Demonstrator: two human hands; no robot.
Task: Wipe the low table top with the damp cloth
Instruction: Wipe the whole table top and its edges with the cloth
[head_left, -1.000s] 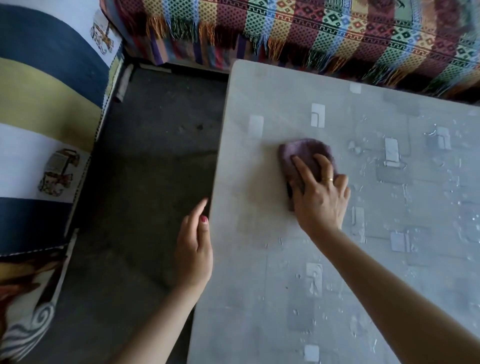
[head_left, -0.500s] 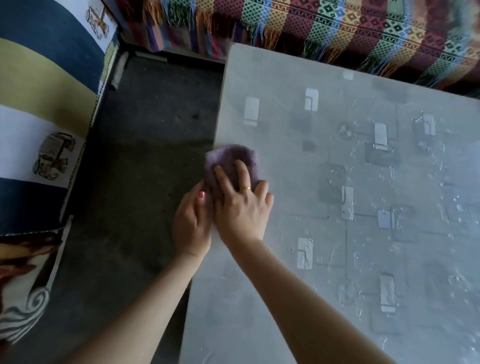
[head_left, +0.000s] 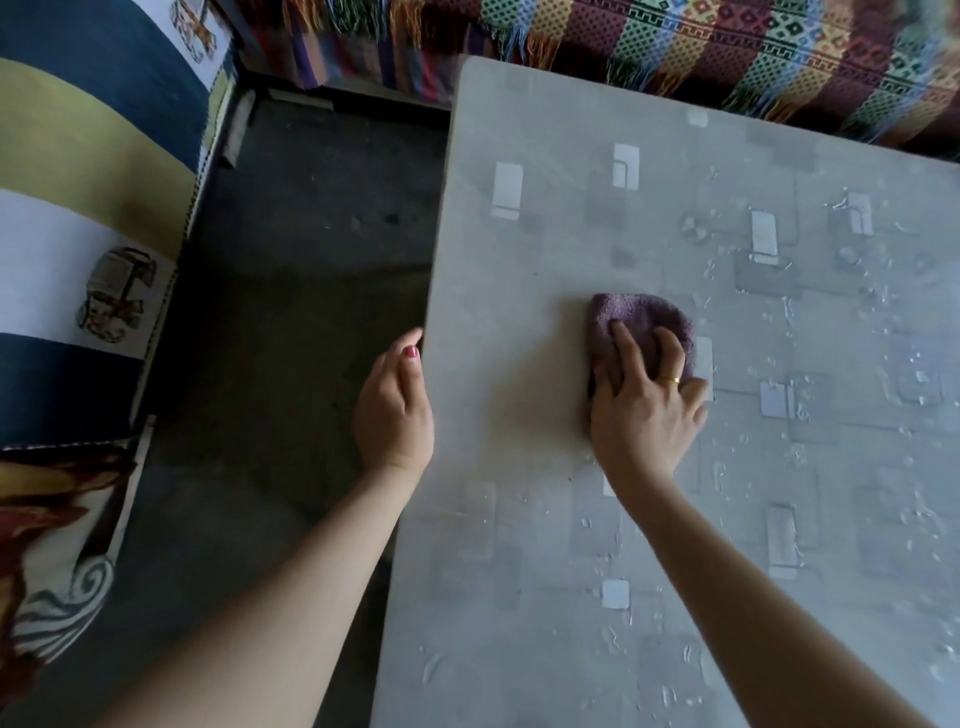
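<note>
Half a second ago my right hand (head_left: 644, 410) had the cloth (head_left: 636, 325) at the tabletop's (head_left: 519, 519) left edge, right beside my left hand; now the cloth lies well in from that edge, near the middle of what I can see, with my right hand out at about 3 o'clock from the left one. My right fingers (head_left: 623, 343) are laid flat and a little spread over the purple cloth, pressing it onto the grey surface — a gold ring (head_left: 673, 380) shows on one finger.

My left hand (head_left: 395, 410) stays at the left edge, fingers relaxed and close together, its thumb side against the rim, holding nothing.

Toward 3 and 5 o'clock from the cloth the tabletop is speckled with water droplets (head_left: 779, 312); the strip between the cloth and the left edge looks dull and smooth.

At 12 o'clock a fringed, many-coloured woven throw (head_left: 675, 41) hangs just past the far edge. At 9 o'clock lies dark floor (head_left: 291, 260), and beyond it a cushion (head_left: 78, 182) striped navy, yellow and white — with small printed figures.
</note>
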